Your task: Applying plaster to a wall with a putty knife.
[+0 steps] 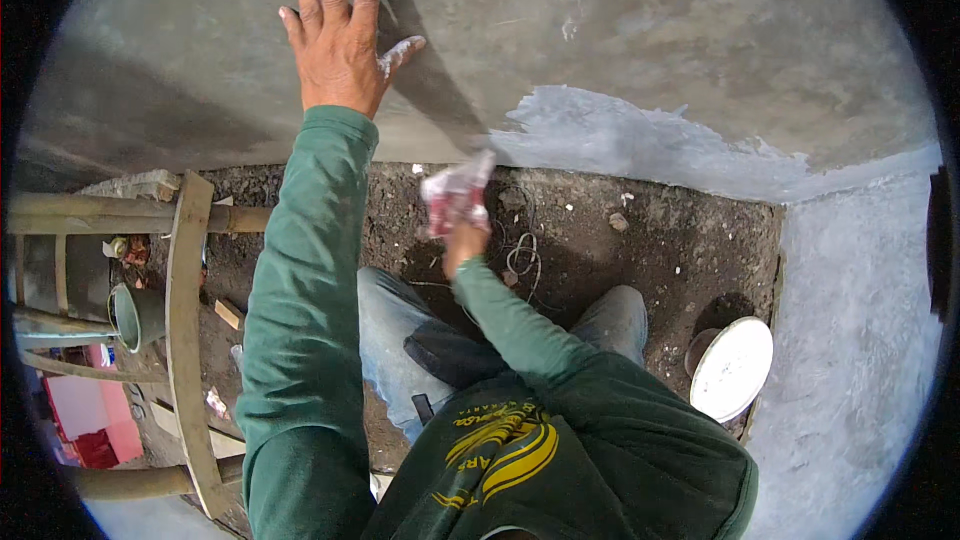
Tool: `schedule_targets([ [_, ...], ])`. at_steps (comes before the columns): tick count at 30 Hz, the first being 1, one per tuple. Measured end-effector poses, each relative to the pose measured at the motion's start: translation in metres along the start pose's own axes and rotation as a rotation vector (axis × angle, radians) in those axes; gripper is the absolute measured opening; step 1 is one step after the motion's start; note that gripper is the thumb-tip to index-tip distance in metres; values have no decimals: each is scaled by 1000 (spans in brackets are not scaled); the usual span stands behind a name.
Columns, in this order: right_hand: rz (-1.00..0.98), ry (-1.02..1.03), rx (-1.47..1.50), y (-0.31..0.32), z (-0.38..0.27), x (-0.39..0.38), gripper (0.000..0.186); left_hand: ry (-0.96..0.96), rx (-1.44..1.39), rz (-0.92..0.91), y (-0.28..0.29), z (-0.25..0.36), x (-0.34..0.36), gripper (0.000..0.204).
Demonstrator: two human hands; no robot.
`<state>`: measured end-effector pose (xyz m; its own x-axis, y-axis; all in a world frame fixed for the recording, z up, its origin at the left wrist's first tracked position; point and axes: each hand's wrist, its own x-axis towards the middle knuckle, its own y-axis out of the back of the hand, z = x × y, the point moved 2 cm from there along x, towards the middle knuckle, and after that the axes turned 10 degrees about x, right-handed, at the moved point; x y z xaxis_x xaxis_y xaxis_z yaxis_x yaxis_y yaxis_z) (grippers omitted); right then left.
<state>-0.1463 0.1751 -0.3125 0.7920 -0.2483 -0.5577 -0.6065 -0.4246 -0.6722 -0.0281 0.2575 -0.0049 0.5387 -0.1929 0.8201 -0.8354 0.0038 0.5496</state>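
My left hand [340, 45] lies on the grey plastered wall [650, 10], fingers spread, with white smears on the fingertips and thumb. It holds nothing. Low in front of me, my right hand [465, 242] is closed on a red-and-white object [455, 195]. Motion blurs that object, so its kind is unclear; its pale upper tip comes close to the foot of the wall. To its right, a rough-edged band of whitish coating [610, 140] covers the lower wall and runs to the corner.
A pale-coated side wall [850, 330] stands at the right. A round white lid or container [733, 370] sits by it. Thin cord [523, 258] and rubble lie on the dirt floor [690, 250]. At the left are a wooden frame [187, 340], a green bucket [137, 317] and pink-red packaging [95, 415].
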Motion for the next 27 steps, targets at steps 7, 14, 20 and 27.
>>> schedule_targets([
  [7, 6, -53, 273, 17, -71, 87, 22, -3, -25, 12, -2, 4, 0, 108],
  [14, -319, 261, -244, -72, -208, -51, 34, 37, -44, -1, 4, 2, -4, 104],
  [20, -548, 669, 47, -24, -388, -148, 45, 66, -64, 14, 9, -2, -3, 103],
  [27, 13, 1062, 146, 177, -488, -250, 42, 61, 33, -97, 12, 9, -1, 105],
])
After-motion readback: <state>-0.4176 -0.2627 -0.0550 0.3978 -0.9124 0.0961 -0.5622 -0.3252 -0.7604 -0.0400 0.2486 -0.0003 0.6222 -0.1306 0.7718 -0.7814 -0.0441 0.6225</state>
